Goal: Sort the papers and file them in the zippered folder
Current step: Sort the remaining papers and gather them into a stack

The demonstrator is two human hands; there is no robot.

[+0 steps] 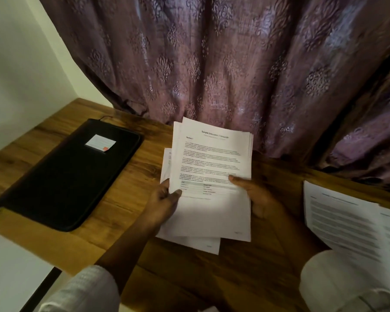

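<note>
Several papers (pixel 212 158) sit pinched between left hand (pixel 164 200) and right hand (pixel 262 197) fingers (pixel 236 179).

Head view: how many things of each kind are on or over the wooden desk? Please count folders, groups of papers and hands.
Black zippered folder: 1
Groups of papers: 2 (held stack; loose papers at right)
Hands: 2 (left hand; right hand), both gripping the held stack
Total: 5
</note>
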